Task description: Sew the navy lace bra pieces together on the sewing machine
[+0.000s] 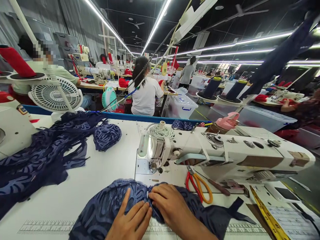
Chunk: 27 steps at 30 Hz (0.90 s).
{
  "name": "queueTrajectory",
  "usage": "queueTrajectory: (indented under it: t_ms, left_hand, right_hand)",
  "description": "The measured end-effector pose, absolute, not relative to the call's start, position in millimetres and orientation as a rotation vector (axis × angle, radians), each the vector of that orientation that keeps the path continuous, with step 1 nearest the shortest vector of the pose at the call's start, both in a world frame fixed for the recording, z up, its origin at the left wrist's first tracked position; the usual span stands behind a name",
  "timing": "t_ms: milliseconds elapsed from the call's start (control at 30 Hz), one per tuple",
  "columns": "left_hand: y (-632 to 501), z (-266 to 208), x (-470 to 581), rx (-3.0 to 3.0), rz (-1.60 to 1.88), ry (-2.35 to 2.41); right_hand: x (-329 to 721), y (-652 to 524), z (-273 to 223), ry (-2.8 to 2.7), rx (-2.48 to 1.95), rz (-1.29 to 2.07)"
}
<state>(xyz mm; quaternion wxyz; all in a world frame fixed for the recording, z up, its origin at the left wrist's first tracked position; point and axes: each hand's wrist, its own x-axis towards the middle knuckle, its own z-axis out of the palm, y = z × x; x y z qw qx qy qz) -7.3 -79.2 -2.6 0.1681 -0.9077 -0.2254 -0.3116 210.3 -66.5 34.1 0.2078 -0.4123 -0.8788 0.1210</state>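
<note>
A navy patterned bra [96, 206] lies on the white sewing table in front of me, its lace-edged cup to the left and a plain dark wing [217, 216] to the right. My left hand [133, 218] rests flat on the left cup, index finger apart from the others. At the middle of the bra, my right hand [172, 205] has its fingers bent and pinched on the fabric beside a small pale spot. The sewing machine's needle area [151, 166] is just beyond both hands, and no fabric lies under it.
Red-and-orange-handled scissors [198, 186] lie beside the sewing machine [225, 150]. A yellow tape measure [268, 213] is at right. Navy fabric pieces [37, 156] and a stack of cups [107, 135] occupy the left. A small white fan [56, 95] stands behind; co-workers sit further off.
</note>
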Motion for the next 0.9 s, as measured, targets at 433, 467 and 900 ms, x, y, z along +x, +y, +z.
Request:
queueTrajectory:
  t_ms: [433,467,900]
  left_hand:
    - [-81.6,1.6,-17.2,-2.633,-1.007,-0.704]
    - [-82.6,1.6,-20.5,-2.635,-1.034,-0.742]
    - [-80.8,-9.2,-48.6,-2.838,-0.956,-1.070]
  right_hand:
    - [224.0,-87.7,41.6,-2.340,-1.038,0.036]
    - [224.2,-92.4,39.4,-2.342,-1.007,-0.019]
    - [249.6,-106.7,14.0,-2.397,-1.076,-0.257]
